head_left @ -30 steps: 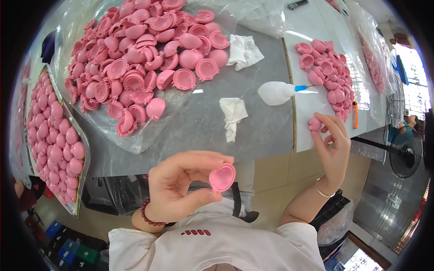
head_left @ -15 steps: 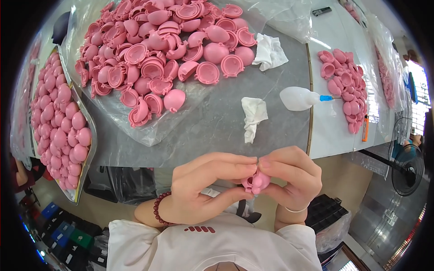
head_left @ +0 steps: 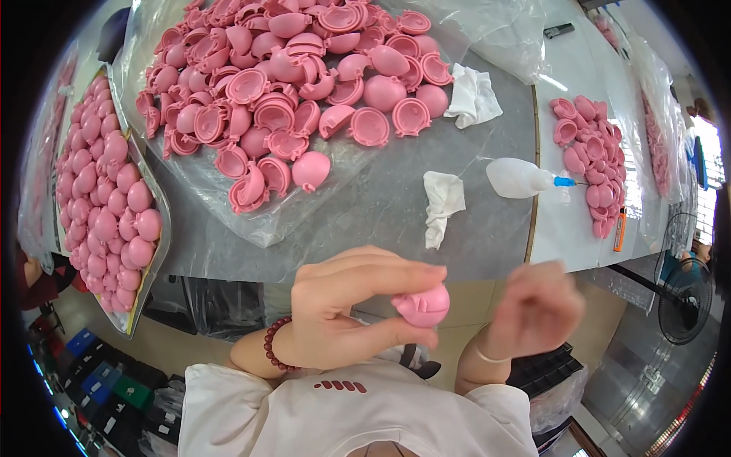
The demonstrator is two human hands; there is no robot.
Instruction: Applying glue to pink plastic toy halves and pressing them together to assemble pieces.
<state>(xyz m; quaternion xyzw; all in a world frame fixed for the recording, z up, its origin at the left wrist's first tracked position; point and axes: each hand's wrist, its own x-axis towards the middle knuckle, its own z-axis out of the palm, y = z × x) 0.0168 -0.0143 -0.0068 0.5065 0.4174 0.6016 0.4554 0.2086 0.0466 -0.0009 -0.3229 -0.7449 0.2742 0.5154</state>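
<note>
Between the thumb and fingers of my left hand (head_left: 354, 301) is a small round pink plastic ball (head_left: 426, 306), its two halves meeting along a seam. Small bumps stick out on the ball's left side. My right hand (head_left: 535, 308) is off to the right, away from the ball and blurred by motion, so its fingers cannot be made out. Beyond my hands, a heap of pink half shells (head_left: 285, 84) lies on a clear plastic sheet (head_left: 263, 225) on the grey table (head_left: 365, 206).
At left a tray (head_left: 158, 263) holds many pink balls (head_left: 114, 198). Crumpled white tissues (head_left: 443, 202) lie on the table. A white squeeze bottle (head_left: 518, 178) with a blue needle tip points at small pink parts (head_left: 594, 152). An orange cutter (head_left: 620, 230) and a black fan (head_left: 683, 293) are at right.
My right hand has let go of the ball and moved right. My left hand still holds the ball, now turned so its seam shows. The view has shifted slightly.
</note>
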